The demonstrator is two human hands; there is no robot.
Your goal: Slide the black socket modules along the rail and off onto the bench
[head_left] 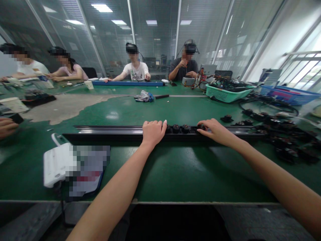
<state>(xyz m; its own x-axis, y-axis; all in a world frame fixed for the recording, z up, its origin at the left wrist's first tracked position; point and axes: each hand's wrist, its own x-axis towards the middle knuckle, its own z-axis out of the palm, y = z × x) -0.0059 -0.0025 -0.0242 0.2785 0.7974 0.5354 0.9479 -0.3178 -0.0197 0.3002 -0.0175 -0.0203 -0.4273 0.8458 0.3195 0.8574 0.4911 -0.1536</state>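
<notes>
A long black channel (pixel 120 138) with a shiny inner face lies across the green table in front of me. My left hand (pixel 153 133) is closed over it near its middle, thumb toward the right. Several small round black parts (pixel 185 128) sit in the channel just right of that hand; they look like socket modules. My right hand (pixel 213 130) has its thumb and fingers closed around another black part (pixel 201 127) at the channel. Whether that part is seated in the channel I cannot tell.
Loose black parts (pixel 286 134) are heaped at the right. Behind them stand a green basket (pixel 227 93) of cables and a blue basket (pixel 291 94). A white device (pixel 56 164) and a phone-like item (pixel 91 170) lie at front left. A co-worker's hand (pixel 7 127) shows at the left edge; other people sit opposite.
</notes>
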